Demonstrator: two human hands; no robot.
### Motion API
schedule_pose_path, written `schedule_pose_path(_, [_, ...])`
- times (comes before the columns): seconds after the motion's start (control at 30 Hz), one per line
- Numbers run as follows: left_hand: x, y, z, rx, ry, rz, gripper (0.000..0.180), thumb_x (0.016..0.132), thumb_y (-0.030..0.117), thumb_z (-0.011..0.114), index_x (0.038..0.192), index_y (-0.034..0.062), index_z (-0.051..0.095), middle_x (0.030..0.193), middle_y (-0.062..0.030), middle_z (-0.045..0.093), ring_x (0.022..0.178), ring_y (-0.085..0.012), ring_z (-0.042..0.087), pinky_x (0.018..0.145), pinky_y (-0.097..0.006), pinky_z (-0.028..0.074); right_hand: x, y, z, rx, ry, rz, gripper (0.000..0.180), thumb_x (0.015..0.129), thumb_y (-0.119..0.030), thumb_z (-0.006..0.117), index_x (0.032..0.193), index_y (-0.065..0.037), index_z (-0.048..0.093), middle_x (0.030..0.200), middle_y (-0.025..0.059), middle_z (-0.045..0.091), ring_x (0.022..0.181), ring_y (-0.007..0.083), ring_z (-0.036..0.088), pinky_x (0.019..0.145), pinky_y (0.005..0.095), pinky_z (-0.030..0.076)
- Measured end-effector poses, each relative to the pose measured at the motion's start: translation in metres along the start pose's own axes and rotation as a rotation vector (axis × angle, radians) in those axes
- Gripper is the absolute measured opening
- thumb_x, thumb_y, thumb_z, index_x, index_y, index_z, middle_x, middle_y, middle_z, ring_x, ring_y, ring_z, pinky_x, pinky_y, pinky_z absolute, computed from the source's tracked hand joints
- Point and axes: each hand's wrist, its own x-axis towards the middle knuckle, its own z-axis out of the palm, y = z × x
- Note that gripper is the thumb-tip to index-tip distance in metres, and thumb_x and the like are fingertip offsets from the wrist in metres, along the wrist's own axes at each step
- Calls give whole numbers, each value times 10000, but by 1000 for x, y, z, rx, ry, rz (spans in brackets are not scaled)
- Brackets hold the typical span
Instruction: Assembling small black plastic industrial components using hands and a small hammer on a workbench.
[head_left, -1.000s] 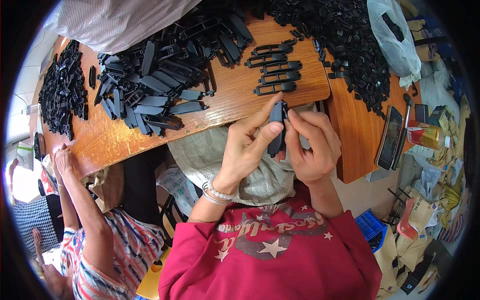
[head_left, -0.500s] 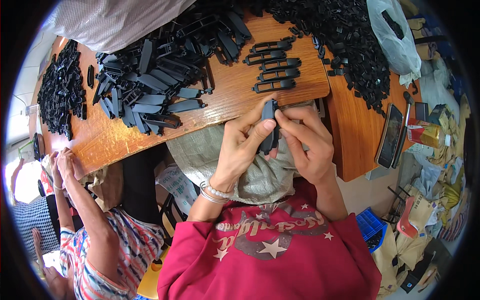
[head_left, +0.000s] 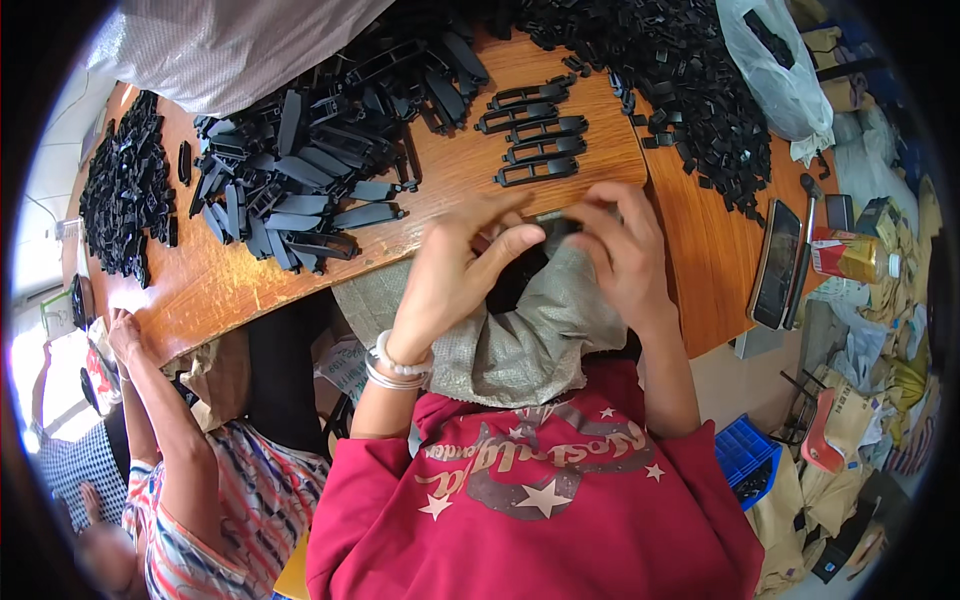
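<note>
Frames (head_left: pixel 569 125) are lined up near, seemingly for reach; left hand (head_left: pixel 455 270) is held open, any grip in right hand (head_left: pixel 630 262) unclear.

5 frames (head_left: pixel 566 126) on table (head_left: pixel 450 172), between left heap (head_left: pixel 305 170) and right heap (head_left: pixel 690 110)

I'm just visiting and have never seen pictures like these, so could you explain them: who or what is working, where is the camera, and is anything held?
There is no machine here: a person works with a bare left hand and right hand. Every picture comes from a wide camera worn on that person's head, looking down, so straight edges look bent.

The wooden table bears a heap of long dark parts, a row of black frames and a heap of small black pieces. Both hands hover, partly open, by a woven sack; I see nothing clearly held, though the fingers are blurred.
</note>
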Motion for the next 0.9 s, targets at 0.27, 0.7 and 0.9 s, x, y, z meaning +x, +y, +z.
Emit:
schedule_pose_path(0.27, [52,0,-21,608,421,425,73,833,32,646,900,3,645,825,-125,553,773,-305,569,675,-374,474,27,18,4,-166,-1,122,237,767,-48,719,989,-24,640,942,95,561,910,310,562,766,403,455])
schedule_pose_path(0.7, [132,-2,-50,1278,259,685,332,769,14,588,1079,96,672,860,-90,552,840,-264,578,746,-365,490,30,55,-23,-246,421,449,102,870,-19,628,942,-18,701,851,117,618,691,240,625,619,334,480])
schedule_pose_path(0.9, [117,-4,-36,818,559,738,256,739,31,675,994,49,680,917,-108,584,853,-283,577,756,-367,481,36,64,-17,-358,389,500,124,823,-14,663,936,-11,716,850,118,616,719,280,616,642,380,472])
